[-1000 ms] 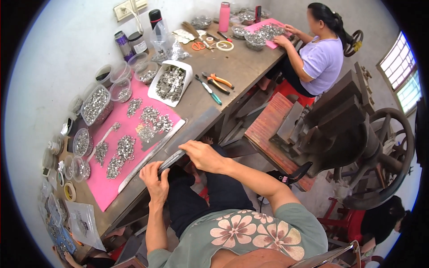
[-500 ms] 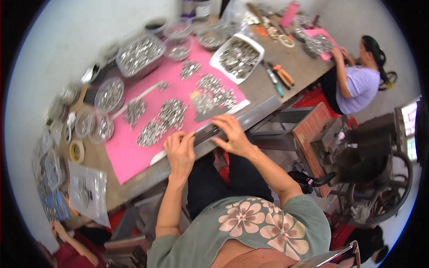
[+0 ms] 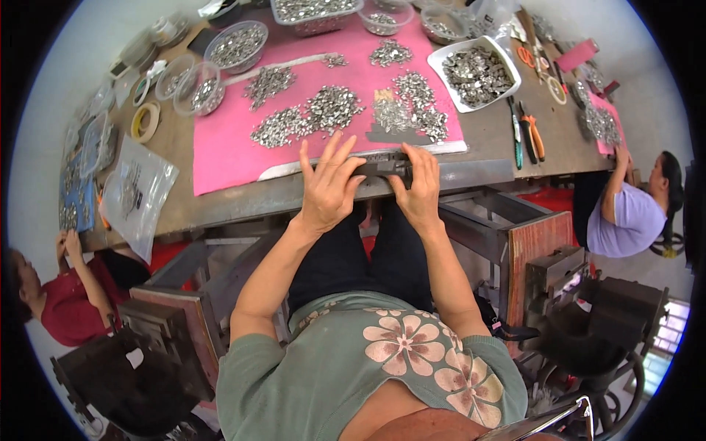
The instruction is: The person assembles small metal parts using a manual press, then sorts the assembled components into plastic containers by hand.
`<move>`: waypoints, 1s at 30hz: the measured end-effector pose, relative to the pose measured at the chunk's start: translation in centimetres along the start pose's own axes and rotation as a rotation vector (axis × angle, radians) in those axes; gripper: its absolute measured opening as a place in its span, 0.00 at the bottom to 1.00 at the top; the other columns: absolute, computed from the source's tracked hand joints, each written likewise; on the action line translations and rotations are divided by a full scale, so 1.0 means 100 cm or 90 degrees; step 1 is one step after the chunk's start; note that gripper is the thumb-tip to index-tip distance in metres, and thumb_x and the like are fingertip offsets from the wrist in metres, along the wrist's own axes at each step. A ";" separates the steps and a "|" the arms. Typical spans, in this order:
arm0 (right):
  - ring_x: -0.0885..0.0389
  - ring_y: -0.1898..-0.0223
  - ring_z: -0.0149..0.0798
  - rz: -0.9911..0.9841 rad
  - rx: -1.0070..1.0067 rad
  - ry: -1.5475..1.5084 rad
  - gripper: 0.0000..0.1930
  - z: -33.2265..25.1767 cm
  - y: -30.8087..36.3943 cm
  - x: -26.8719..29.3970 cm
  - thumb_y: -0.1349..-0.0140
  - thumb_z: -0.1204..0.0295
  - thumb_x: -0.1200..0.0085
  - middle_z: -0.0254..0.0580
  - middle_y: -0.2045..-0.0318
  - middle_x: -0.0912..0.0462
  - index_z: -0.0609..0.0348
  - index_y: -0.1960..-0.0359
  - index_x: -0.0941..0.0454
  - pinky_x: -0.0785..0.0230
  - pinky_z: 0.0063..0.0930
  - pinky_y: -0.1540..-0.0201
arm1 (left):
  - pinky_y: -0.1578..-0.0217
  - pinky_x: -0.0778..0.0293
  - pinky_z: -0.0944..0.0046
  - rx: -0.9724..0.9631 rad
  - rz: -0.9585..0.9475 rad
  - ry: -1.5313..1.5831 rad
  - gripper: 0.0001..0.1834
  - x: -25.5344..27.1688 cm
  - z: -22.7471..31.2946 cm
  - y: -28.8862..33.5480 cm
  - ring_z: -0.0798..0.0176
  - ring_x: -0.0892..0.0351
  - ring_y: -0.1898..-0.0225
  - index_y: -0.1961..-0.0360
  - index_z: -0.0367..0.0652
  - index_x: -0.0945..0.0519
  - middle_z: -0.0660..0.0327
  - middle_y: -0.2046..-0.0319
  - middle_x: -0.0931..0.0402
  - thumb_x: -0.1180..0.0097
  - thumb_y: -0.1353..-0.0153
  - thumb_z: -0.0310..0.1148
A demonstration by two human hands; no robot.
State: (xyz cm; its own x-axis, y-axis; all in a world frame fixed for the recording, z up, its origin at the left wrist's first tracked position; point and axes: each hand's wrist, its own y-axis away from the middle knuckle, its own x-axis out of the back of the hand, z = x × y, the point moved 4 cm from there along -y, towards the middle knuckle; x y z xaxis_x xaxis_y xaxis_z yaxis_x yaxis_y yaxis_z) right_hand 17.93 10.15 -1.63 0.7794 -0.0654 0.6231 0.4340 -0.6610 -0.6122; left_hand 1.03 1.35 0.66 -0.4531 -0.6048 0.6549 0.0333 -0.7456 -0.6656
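Note:
My left hand (image 3: 327,184) pinches one end of a short dark metal block (image 3: 384,167) between thumb and fingertips, with its other fingers raised. My right hand (image 3: 421,187) grips the opposite end between thumb and fingers. The block has a row of small features along its top, too fine to make out. Both hands hold it level at the table's front edge. Just beyond lies a pink sheet (image 3: 228,158) bearing several piles of small silver metal pieces (image 3: 334,109). A dark grey flat strip (image 3: 399,138) lies beside the nearest right-hand pile.
A white dish (image 3: 488,104) of metal pieces stands at the right, near orange-handled pliers (image 3: 536,140) and a green-handled tool (image 3: 517,143). Clear tubs (image 3: 237,45), a tape roll (image 3: 145,121) and a plastic bag (image 3: 140,184) lie leftward. Co-workers sit at both sides.
The view has turned, so the table edge appears more level. My right hand has shifted from lying over the bar to gripping the block's end. Both hands now hold the block between them.

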 end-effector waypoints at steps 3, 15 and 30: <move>0.25 0.44 0.52 0.009 0.015 0.012 0.29 -0.001 0.001 0.000 0.45 0.68 0.30 0.48 0.47 0.22 0.61 0.42 0.25 0.34 0.44 0.43 | 0.27 0.52 0.36 0.055 0.156 0.200 0.18 0.023 -0.012 0.031 0.44 0.29 0.33 0.40 0.39 0.29 0.46 0.38 0.26 0.45 0.30 0.27; 0.25 0.44 0.52 0.014 0.005 0.010 0.26 -0.002 0.003 -0.001 0.45 0.69 0.30 0.46 0.48 0.23 0.60 0.45 0.23 0.34 0.44 0.43 | 0.56 0.22 0.62 0.449 0.047 0.416 0.11 0.023 -0.014 0.075 0.60 0.16 0.60 0.52 0.37 0.19 0.56 0.59 0.17 0.38 0.32 0.30; 0.20 0.60 0.41 -0.179 0.359 0.141 0.11 -0.007 -0.045 0.005 0.45 0.78 0.40 0.40 0.64 0.21 0.62 0.59 0.21 0.34 0.48 0.39 | 0.44 0.40 0.53 0.158 0.031 -0.023 0.32 0.005 -0.022 0.021 0.55 0.25 0.51 0.41 0.42 0.23 0.59 0.53 0.21 0.26 0.47 0.37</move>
State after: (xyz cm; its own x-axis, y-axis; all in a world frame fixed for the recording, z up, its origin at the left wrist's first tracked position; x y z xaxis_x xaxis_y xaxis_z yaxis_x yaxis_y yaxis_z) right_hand 16.07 12.58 1.73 0.5165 -0.1391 0.8450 0.8240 -0.1878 -0.5346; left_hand -1.11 0.15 -1.20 -0.4137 -0.6476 0.6399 0.2732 -0.7588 -0.5913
